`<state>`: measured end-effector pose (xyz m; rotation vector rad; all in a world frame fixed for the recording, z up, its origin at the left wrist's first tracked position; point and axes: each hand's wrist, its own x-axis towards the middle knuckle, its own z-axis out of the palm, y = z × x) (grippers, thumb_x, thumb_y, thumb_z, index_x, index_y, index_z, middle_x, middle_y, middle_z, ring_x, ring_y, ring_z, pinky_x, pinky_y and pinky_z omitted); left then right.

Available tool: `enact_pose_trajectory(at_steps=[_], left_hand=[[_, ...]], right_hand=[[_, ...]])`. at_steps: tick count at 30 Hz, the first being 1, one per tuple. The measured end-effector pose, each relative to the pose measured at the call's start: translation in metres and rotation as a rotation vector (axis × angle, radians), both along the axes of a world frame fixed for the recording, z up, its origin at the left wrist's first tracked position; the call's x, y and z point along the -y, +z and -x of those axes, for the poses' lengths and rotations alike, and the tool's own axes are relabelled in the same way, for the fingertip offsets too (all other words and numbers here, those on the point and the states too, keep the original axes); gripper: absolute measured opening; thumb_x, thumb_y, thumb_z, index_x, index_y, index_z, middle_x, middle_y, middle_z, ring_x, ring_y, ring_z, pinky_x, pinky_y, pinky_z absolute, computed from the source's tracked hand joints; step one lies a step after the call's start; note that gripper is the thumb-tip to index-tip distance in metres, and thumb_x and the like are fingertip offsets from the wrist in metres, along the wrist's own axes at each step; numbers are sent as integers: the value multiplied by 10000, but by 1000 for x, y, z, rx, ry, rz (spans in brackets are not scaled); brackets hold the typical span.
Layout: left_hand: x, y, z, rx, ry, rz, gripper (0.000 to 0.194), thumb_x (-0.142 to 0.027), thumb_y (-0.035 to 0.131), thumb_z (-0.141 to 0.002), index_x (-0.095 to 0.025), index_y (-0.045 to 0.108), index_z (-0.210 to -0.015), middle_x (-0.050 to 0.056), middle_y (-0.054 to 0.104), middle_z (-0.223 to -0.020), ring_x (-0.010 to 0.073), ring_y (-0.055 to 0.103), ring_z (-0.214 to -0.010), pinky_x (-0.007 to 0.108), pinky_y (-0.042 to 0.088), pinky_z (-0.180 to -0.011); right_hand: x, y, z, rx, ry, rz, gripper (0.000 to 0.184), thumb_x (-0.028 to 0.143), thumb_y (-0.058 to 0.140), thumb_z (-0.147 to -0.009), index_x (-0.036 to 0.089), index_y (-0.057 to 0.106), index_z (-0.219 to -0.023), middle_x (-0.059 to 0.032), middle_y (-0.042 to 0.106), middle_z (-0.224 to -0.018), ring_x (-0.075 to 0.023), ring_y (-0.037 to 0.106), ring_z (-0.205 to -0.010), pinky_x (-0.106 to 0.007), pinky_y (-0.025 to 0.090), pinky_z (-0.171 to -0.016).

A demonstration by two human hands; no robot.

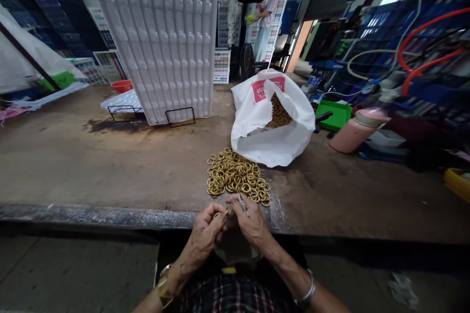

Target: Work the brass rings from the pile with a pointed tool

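Note:
My left hand (203, 234) is closed in a pinch on a brass-coloured ring (217, 214), just off the table's front edge. Close beside it, my right hand (251, 222) is curled round a small grey tool (242, 202); its exact kind does not show. The fingertips of both hands nearly meet at the held ring. Right beyond them lies a heap of brass-coloured rings (235, 173) on the table. Behind the heap, a white sack (253, 120) with a red print lies with its mouth towards me, and more rings (279, 112) show inside.
A tall stack of clear plastic trays (165, 44) leans upright on wire stands on the worn table (91, 171). To the right are a pink bottle (354, 132), a green bin (334, 114) and red hoses (407, 54). A person (267, 19) stands in the background near crates.

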<state>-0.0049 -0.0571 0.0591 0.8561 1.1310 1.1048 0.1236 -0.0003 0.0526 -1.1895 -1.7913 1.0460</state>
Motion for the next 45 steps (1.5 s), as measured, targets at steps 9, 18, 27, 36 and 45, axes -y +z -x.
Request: enact_pose_trajectory(at_steps=[9,18,27,36,45], left_hand=[[0,2,-2,14,67,-20,324,-480,564,-759,-179,446,-791,-88,383,-514,27,262,-393,155,213,-387],[2,7,-4,27,114,13,370,-505,613,-696,-180,454,-773,-94,367,-481,33,254,-377,171,193,-383],[3,-4,0,-54,74,-30,334,-494,552,-758,-176,448,-770,-84,389,-513,27,260,-372,167,198,-377],[24,7,-1,194,-56,65,298,-457,575,-769,-186,452,-783,-74,427,-511,22,263,-353,151,170,-346],[14,-3,6,365,59,119,300,-434,582,-766,-152,488,-725,-22,485,-597,40,351,-420,149,266,-353]], right_hand=[[10,-13,-6,298,174,-308,223,101,367,-716,183,555,-804,-21,591,-655,-136,528,-583,-224,341,-541],[11,-17,-5,370,222,-346,240,77,360,-681,178,530,-816,-40,613,-725,-150,550,-639,-232,346,-561],[13,-18,-3,443,195,-296,204,90,384,-706,180,531,-814,-43,643,-754,-146,567,-669,-228,328,-576],[-1,-28,1,601,90,-269,244,43,394,-629,187,527,-775,-7,591,-647,-126,495,-552,-235,244,-504],[-35,-11,27,672,13,-362,234,97,436,-752,185,544,-941,-43,640,-832,-150,570,-712,-246,311,-596]])
